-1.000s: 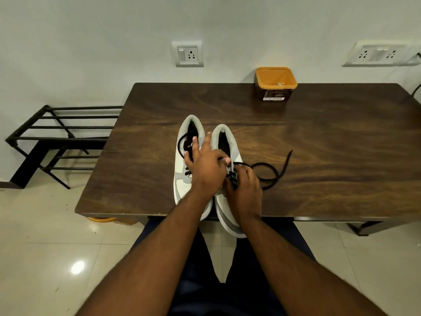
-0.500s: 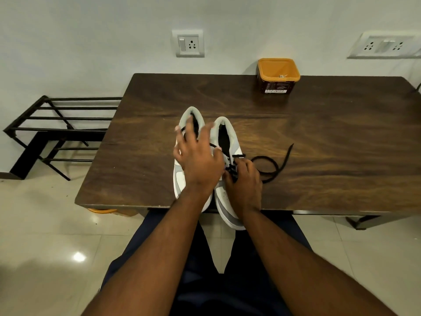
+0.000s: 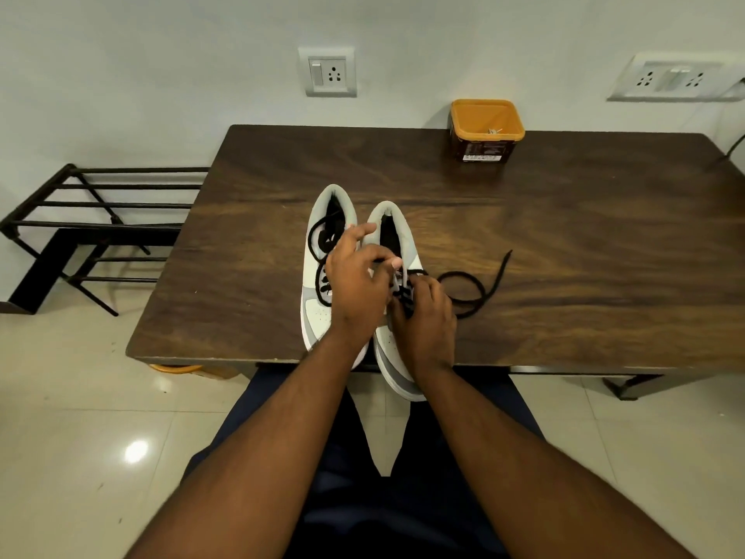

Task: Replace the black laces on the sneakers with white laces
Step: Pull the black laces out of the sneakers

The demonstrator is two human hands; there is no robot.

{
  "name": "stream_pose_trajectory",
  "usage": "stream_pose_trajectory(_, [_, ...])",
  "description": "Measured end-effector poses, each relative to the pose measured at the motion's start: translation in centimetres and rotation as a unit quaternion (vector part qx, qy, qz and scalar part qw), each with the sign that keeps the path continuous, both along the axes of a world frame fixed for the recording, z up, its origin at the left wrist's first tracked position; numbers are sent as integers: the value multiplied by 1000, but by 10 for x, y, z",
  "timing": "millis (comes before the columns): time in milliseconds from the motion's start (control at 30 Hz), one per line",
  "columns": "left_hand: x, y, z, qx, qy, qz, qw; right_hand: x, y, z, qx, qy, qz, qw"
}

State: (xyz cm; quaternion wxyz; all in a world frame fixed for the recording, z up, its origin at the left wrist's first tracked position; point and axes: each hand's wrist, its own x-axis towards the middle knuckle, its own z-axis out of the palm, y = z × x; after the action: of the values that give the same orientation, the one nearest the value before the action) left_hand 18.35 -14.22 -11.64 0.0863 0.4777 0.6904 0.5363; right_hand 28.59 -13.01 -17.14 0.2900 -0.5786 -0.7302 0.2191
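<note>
Two white and grey sneakers stand side by side at the table's near edge, toes toward me. The left sneaker (image 3: 316,316) keeps its black lace, loosely looped. The right sneaker (image 3: 399,232) has its black lace (image 3: 471,292) partly pulled out, the free end trailing right across the table. My left hand (image 3: 354,284) reaches over the right sneaker's tongue with fingers curled, pinching the lace. My right hand (image 3: 427,316) sits on the eyelets and pinches the lace there. No white laces are in sight.
An orange-rimmed tub (image 3: 485,129) stands at the back of the dark wooden table (image 3: 584,236), near the wall. A black metal rack (image 3: 80,227) stands on the floor to the left. My legs are under the table's near edge.
My left hand has curled its fingers down onto the right sneaker's lace after hovering spread. The right hand stays on the eyelets. The view has shifted slightly.
</note>
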Motion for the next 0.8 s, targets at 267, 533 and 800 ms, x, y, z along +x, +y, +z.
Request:
stream_pose_trajectory(267, [-2, -13, 9, 70, -70, 145, 984, 0, 2, -1, -10, -20, 6, 1000])
stream_pose_trajectory(533, [5, 8, 17, -288, 271, -9, 919, 0, 0, -1, -5, 11, 7, 1000])
stream_pose_trajectory(800, [8, 10, -1, -135, 87, 5, 987, 0, 0, 1, 1, -5, 8, 1000])
